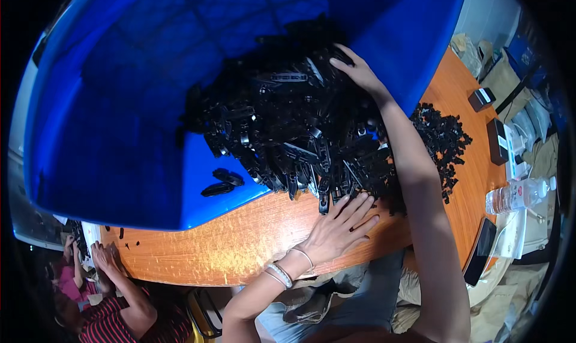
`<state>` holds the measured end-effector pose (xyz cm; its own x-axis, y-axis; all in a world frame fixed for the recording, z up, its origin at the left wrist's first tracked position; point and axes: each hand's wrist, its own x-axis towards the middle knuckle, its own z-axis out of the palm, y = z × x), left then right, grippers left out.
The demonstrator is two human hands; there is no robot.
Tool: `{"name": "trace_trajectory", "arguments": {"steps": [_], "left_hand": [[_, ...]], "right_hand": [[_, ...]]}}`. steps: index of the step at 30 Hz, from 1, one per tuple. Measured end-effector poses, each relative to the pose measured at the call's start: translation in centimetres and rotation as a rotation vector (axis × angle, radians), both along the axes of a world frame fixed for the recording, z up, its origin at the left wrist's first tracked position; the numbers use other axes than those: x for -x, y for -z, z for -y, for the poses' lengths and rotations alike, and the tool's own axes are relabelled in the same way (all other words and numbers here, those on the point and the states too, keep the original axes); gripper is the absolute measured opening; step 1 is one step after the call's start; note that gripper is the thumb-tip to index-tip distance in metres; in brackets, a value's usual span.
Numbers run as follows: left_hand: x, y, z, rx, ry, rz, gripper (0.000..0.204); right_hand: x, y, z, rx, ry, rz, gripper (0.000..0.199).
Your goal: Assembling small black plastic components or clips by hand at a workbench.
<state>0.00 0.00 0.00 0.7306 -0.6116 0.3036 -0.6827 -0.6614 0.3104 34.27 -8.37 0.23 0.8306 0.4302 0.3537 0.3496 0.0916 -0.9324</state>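
one tipped blue bin [120, 163]; likely raking black plastic parts [282, 124] onto bench [198, 244]. left hand [337, 230] flat, empty; right hand [360, 74], grip unclear. next: probably drag more.

No txt legible for certain. Clear btl [497, 201], nr the right edge of the surface [198, 247]: label [519, 194] w/ a red roundish mark + some dark print, all too sm. to make out. Lg. black box [495, 151], same edge, farther up: pale blue/white patch, poss. a label, chars. unreadable at this res. Sm. black box [482, 99], toward the far end of that edge: whitish strip, likewise illegible.
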Motion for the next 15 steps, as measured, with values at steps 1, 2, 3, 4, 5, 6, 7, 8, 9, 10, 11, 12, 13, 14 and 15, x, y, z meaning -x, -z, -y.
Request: {"name": "trace_trajectory", "arguments": {"steps": [1, 2, 3, 4, 5, 6, 7, 8, 9, 10, 11, 12, 13, 14, 15], "left_hand": [[0.7, -0.5, 0.5, -0.067, -0.005, 0.026, 0.055], [1.3, -0.9, 0.9, -0.135, -0.008, 0.053, 0.056], [-2.9, -0.5, -1.1, -0.167, 0.044, 0.137, 0.056], [-2.8, -0.2, -0.5, -0.167, 0.039, 0.147, 0.055], [-2.6, 0.0, 0.1, -0.167, 0.033, 0.159, 0.055], [-2.5, 0.0, 0.6, -0.190, 0.010, 0.206, 0.051], [-2.5, 0.0, 0.8, -0.183, 0.021, 0.204, 0.051], [-2.5, 0.2, 0.8, -0.179, 0.012, 0.237, 0.050], [-2.5, 0.3, 1.2, -0.171, 0.008, 0.278, 0.049], [-2.3, 0.4, 1.5, -0.171, -0.012, 0.265, 0.048], [-2.2, 0.5, 1.8, -0.137, -0.022, 0.247, 0.049], [-2.1, 0.3, 2.0, -0.127, -0.039, 0.231, 0.049], [-1.8, 0.2, 1.5, -0.124, -0.075, 0.212, 0.049], [-1.3, 0.3, 1.0, -0.118, -0.102, 0.207, 0.049], [-0.6, 0.2, 0.7, -0.144, -0.138, 0.195, 0.048]], "right_hand": [[1.2, 0.6, 0.2, 0.088, 0.032, 0.093, 0.048], [2.4, 1.2, 0.3, 0.176, 0.061, 0.187, 0.040], [-0.4, -1.3, -0.4, 0.223, 0.158, 0.384, 0.033], [0.4, -0.7, -0.6, 0.319, 0.175, 0.486, 0.026], [1.3, -0.2, -0.9, 0.414, 0.188, 0.590, 0.022], [3.0, -0.3, -1.5, 0.396, 0.178, 0.392, 0.018], [4.0, 0.1, -1.9, 0.368, 0.260, 0.487, 0.017], [4.5, 0.3, -2.0, 0.356, 0.216, 0.457, 0.017], [4.6, 0.7, -1.7, 0.348, 0.179, 0.433, 0.016], [4.8, 1.5, -1.6, 0.351, 0.196, 0.452, 0.017], [5.1, 2.2, -1.6, 0.353, 0.214, 0.472, 0.018], [5.0, 3.0, -1.8, 0.325, 0.222, 0.508, 0.019], [6.4, 2.3, -2.7, 0.399, 0.190, 0.389, 0.021], [8.1, 1.9, -3.5, 0.434, 0.227, 0.335, 0.022], [9.8, 1.2, -4.1, 0.472, 0.260, 0.284, 0.023]]}}
